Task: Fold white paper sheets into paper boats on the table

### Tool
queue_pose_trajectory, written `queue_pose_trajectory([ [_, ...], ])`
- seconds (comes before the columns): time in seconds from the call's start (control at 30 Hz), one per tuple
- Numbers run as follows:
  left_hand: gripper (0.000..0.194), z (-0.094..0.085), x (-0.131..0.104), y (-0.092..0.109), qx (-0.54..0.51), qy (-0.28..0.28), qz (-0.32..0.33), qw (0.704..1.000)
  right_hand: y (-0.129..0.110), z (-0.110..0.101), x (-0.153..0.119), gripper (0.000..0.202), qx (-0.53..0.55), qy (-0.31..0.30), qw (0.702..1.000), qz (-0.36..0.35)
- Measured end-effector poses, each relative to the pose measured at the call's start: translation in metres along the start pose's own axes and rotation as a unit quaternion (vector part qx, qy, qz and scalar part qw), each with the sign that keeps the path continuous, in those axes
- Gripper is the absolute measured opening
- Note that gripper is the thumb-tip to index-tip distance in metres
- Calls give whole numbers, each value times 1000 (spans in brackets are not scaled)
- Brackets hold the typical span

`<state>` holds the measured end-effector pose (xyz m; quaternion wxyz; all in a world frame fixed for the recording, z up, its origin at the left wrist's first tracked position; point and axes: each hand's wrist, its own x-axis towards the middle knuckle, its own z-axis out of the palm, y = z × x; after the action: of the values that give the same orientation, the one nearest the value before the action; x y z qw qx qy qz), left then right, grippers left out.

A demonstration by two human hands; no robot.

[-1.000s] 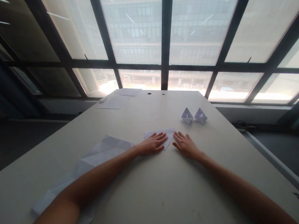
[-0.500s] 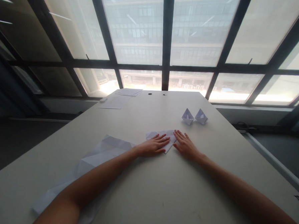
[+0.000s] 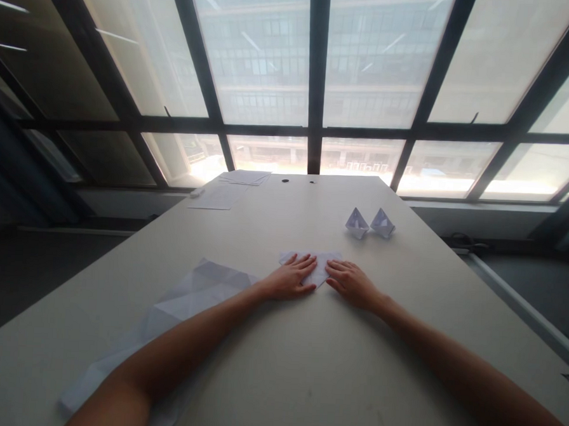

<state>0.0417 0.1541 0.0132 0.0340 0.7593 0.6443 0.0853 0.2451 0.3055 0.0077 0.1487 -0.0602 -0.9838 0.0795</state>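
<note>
A folded piece of white paper [image 3: 318,275] lies on the white table, its lower point toward me. My left hand [image 3: 290,278] rests flat on its left part, fingers spread. On its right part lies my right hand [image 3: 351,282], fingers stretched out and pointing left. Both hands cover much of the paper, so its full outline is hidden. Beyond my right hand, two white paper boats [image 3: 357,224] stand side by side. Under and beside my left forearm is a large creased sheet of paper [image 3: 185,297], partly hidden by the arm.
Flat white sheets [image 3: 213,198] lie at the table's far left, beside a small white object [image 3: 196,194] I cannot make out. Two dark spots [image 3: 285,180] mark the far edge of the table [image 3: 276,365]. Behind it rise framed windows [image 3: 269,53].
My right hand has shifted slightly left and down, and now lies over the paper's right part. The paper appears turned a little, its top edge more level. My left hand has barely moved.
</note>
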Motion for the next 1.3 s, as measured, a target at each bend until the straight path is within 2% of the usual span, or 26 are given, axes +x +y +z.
queue_pose_trajectory([
  [0.17,78,-2,-2,2,4,-6,16,1000,-4,-4,0,39,-14,12,1000,11],
  [0.53,55,-5,-1,0,-66,-3,86,994,-2,-3,0,36,-23,55,997,41],
  [0.67,47,-5,0,-1,-79,-1,90,993,-1,-2,0,36,-9,73,996,53],
  [0.87,45,-6,-1,0,-85,5,96,992,6,4,-1,30,6,106,992,63],
  [1.0,45,-9,-1,2,-94,11,119,988,14,10,-1,37,-12,136,988,69],
  [1.3,43,-9,-2,3,-109,17,122,986,23,18,-1,45,6,110,989,95],
])
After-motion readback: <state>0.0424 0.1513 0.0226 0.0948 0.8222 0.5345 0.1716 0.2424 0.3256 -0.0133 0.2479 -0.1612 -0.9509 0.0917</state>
